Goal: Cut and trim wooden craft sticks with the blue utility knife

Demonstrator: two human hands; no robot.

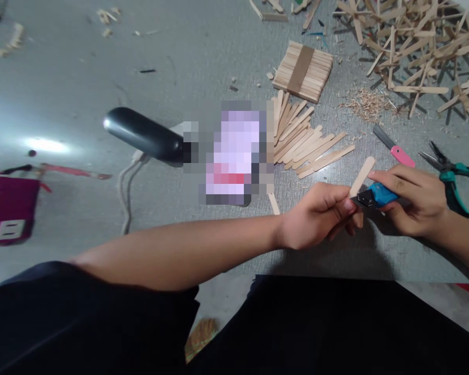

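Observation:
My left hand (324,213) pinches a wooden craft stick (362,174), whose rounded upper end points up and to the right. Wrapped in the fingers of my right hand (418,198) is a blue utility knife (383,196). Its blade lies across the stick, close to my left thumb. Beyond my left hand, loose craft sticks (310,143) fan out over the table. A banded bundle of sticks (316,73) lies farther back. Green-handled pliers (453,174) and a pink folding knife (400,153) rest beside my right hand.
Joined craft sticks (418,47) are heaped at the back right, near wood shavings (369,104). A blurred-out phone-like object (236,151) lies mid-table. To the left are a black rounded device (144,135) with a white cable (125,192) and a purple packet (11,208).

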